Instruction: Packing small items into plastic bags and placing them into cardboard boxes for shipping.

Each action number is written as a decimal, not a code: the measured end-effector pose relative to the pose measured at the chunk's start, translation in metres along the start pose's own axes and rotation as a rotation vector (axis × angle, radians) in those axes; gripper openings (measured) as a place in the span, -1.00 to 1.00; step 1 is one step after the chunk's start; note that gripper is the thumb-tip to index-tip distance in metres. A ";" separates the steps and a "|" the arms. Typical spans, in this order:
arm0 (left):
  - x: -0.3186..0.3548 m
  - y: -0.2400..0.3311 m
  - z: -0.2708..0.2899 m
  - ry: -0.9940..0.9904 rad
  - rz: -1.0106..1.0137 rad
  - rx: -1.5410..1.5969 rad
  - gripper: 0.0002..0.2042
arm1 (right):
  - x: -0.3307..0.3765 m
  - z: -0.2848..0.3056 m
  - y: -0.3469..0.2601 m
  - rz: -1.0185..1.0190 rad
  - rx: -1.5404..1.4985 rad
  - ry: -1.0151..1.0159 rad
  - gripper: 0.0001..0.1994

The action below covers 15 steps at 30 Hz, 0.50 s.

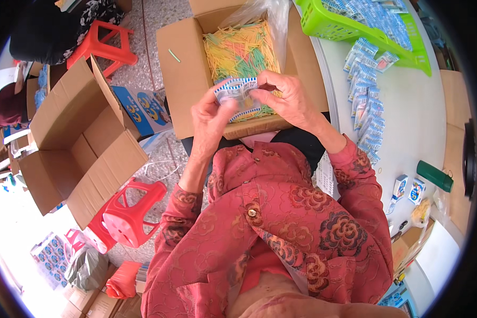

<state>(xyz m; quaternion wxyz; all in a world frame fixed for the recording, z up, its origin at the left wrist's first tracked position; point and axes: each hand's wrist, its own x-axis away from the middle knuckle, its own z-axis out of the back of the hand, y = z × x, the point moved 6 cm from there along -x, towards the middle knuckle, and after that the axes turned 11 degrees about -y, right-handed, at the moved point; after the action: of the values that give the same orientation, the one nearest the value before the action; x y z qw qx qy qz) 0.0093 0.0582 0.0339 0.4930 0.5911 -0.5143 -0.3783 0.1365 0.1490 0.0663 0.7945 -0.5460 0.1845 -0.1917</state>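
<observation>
**We held a small packet between both hands, over a carton of sticks**

Our left hand gripped the packet's left side, its thumb blurred across the face. Our right hand pinched the upper right part between thumb and forefinger. Neither hand was nearer: both touched the blue-and-white wrapper. Its striped edges ran crosswise from hand to hand, tilted so that the right end lay a little farther from our body. We could not tell its long axis for certain, since fingers and blur covered much of it.

Below the packet and just beyond it, thin yellow, green and pink sticks lay loose in the carton. The near rim ran just on our side of the packet; the side and far walls bounded the mouth, with open air above the sticks past our fingertips. Clear plastic slumped over the far right corner, and a single green stick rested on the left flap.

To the right, the carton came close against the edge of a white table. There a row of similar packets stretched away from us toward a green basket heaped with more. Our right hand was nearer that row; our left was nearer an open brown box and a red stool.
</observation>
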 end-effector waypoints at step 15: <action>-0.009 -0.009 -0.009 -0.008 -0.033 -0.363 -0.76 | 0.009 0.010 0.005 -0.075 -0.053 -0.121 -0.74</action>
<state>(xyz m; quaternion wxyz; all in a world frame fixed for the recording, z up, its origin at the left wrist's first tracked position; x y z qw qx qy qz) 0.0183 0.0691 0.0265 0.5832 0.4992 -0.4297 -0.4754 0.1501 0.1541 0.0644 0.7815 -0.5841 0.1205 -0.1830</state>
